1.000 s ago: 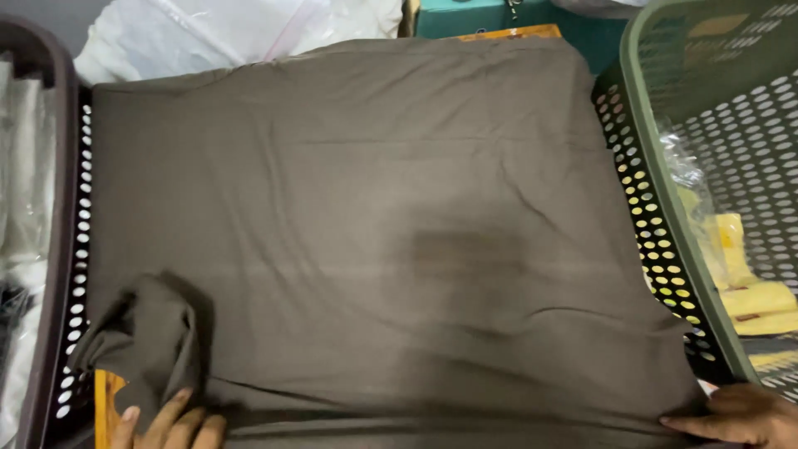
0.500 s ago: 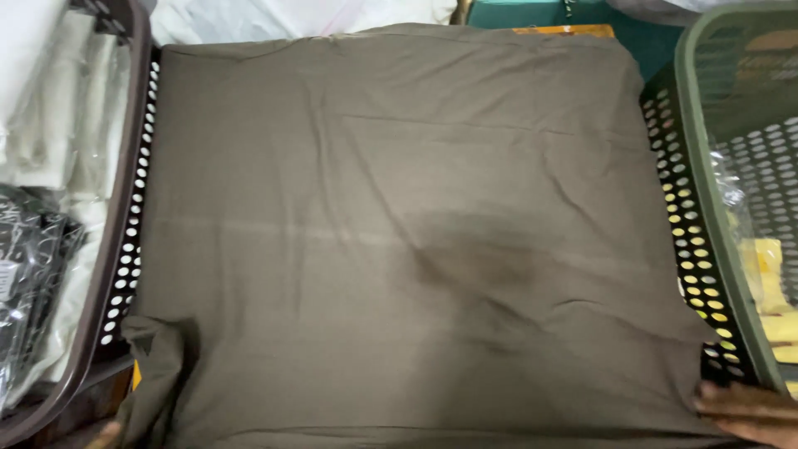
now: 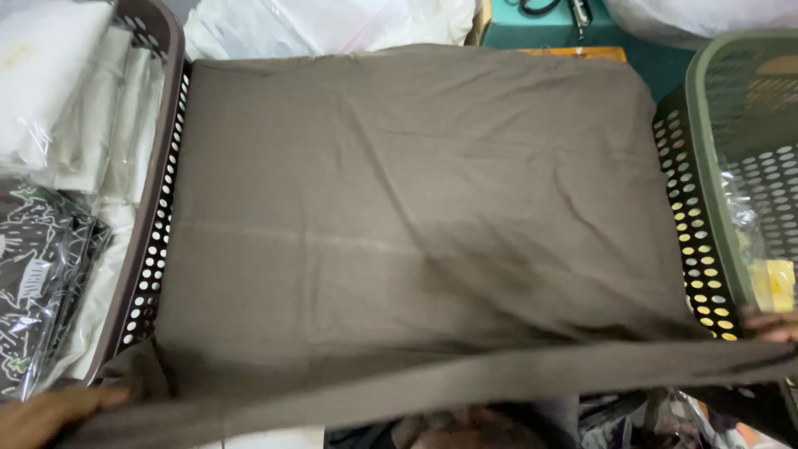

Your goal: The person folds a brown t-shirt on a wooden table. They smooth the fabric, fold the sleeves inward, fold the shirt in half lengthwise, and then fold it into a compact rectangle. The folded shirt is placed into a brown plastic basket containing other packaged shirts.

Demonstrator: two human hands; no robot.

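Cloth [image 3: 416, 224]: near edge now lifted taut; left hand [image 3: 50, 411] and right hand [image 3: 769, 323] pinch corners (keep tension even).

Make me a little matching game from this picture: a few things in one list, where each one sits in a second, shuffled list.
Things:
1. brown cloth
2. green perforated basket
3. clear-wrapped white packs
4. left hand

Places:
A. far right edge
B. bottom left corner, at the cloth's near edge
C. spread flat across the middle
D. inside the brown basket on the left

Pairs: 1-C, 2-A, 3-D, 4-B
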